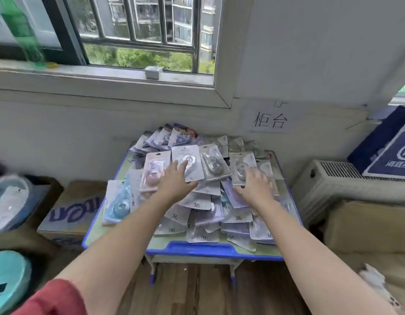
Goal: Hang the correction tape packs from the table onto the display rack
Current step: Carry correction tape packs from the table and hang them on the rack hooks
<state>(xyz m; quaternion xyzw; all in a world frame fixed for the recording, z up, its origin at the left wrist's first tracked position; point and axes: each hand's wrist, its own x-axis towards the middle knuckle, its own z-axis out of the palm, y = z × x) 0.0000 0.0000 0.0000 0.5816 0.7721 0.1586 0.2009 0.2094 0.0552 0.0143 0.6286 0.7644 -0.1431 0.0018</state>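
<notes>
Plastic correction tape packs point(197, 205) heaped on blue-rimmed table point(210, 250) | left hand point(176, 176) flat, fingers straight, on grey pack point(190, 160) | right hand point(256, 183) spread on second pack point(239, 164), nothing gripped | display rack out of view | advice: pinch one top card near its hanging hole, lift straight up so neighbours stay put.

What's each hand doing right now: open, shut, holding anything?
Left hand: open, fingers resting on a white pack.
Right hand: open, fingers spread on a grey pack.

The only camera rides on my head, wide-angled, facing forward and down. The counter point(198, 249) sits close below, the window point(140, 30) beyond.
</notes>
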